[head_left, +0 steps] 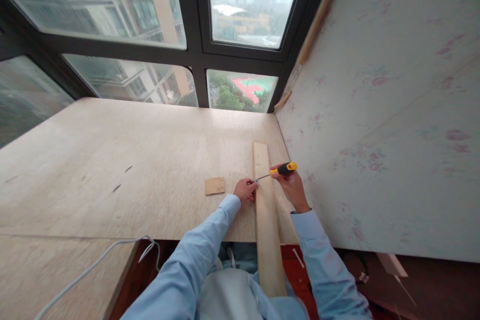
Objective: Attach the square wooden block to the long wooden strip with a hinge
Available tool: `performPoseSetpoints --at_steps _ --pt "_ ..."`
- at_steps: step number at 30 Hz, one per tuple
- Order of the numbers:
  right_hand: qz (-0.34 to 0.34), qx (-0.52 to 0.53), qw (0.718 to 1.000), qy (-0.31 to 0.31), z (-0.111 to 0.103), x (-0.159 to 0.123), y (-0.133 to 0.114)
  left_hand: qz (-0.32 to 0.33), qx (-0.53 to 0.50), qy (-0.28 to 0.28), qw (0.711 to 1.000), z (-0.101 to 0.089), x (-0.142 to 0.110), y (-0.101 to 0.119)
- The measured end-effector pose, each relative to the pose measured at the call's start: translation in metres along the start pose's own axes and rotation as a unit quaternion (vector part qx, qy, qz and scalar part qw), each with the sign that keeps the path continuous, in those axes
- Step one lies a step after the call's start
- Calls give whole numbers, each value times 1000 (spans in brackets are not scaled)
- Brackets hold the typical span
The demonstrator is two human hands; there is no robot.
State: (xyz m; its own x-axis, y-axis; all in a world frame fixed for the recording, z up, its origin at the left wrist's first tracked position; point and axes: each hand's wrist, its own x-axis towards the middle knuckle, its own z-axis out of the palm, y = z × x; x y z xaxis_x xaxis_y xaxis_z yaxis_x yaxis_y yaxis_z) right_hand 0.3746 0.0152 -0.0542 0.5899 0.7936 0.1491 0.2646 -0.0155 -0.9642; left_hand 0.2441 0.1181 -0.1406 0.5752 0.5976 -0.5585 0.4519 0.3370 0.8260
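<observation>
A long pale wooden board [267, 220] lies on the table, its near end reaching over the edge towards my body. My right hand [291, 186] is closed around the yellow and black handle of a screwdriver [284, 168]. The shaft slants left across the board, its tip at a small metal piece [256, 180] by the board's left edge. My left hand [245, 190] pinches at that small piece, fingers against the board's side; the piece is too small to name. Left of this hand lies a small square wooden plate [215, 186] with tiny holes near its edge.
The pale tabletop [168, 150] runs up to dark-framed windows [195, 62]. A flower-patterned wall [382, 125] rises close on the right. A white cable [97, 262] crosses the lower left. Two small dark slivers [122, 178] mark the tabletop on the left.
</observation>
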Motion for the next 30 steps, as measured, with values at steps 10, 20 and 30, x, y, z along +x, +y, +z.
performPoseSetpoints --at_steps 10,20,30 --pt "-6 -9 1000 -12 1 -1 -2 -2 -4 -3 1000 0 0 0" --pt "-21 -20 999 -27 2 5 4 5 -10 -6 1000 -1 -3 2" --pt "-43 -185 978 83 19 17 2 9 -12 -9 1000 -1 -4 3"
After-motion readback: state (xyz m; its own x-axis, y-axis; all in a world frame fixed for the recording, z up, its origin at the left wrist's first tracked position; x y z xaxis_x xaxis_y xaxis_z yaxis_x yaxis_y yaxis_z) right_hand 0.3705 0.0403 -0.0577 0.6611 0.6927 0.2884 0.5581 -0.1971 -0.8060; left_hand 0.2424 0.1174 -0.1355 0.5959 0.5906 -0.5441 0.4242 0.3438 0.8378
